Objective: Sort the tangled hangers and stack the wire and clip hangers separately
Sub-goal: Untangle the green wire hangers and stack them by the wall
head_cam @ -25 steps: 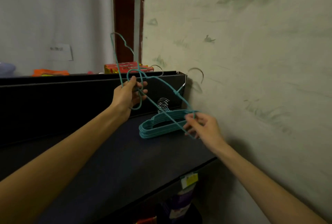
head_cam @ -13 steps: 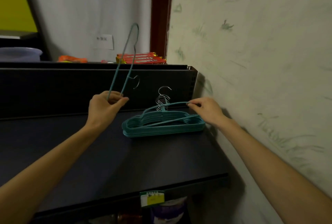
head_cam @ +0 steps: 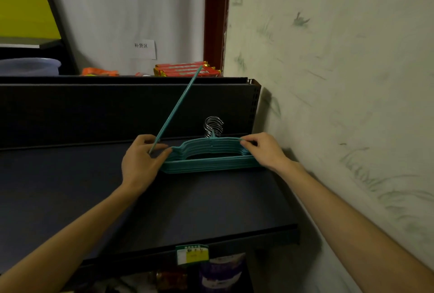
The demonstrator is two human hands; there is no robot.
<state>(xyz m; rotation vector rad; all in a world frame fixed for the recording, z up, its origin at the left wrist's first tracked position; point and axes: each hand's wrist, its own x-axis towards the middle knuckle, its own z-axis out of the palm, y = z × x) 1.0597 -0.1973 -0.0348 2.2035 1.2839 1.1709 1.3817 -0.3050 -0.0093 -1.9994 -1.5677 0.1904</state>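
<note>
In the head view, a stack of teal hangers (head_cam: 211, 158) lies flat at the back right of a dark shelf (head_cam: 187, 210), its metal hooks (head_cam: 213, 125) against the shelf's back panel (head_cam: 94, 109) and its right end near the scuffed wall (head_cam: 340, 81). The left hand (head_cam: 143, 161) pinches the stack's left end while also gripping 1 loose teal hanger (head_cam: 178, 107) that slants up past the panel's top edge. The right hand (head_cam: 260, 149) pinches the stack's top right corner; the shelf surface to the left and toward the front lip (head_cam: 211, 243) lies open.

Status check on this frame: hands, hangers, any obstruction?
Left hand grips a loose teal hanger, edge-on. Right hand pinches the hanger stack on the shelf. Nothing obstructing.
</note>
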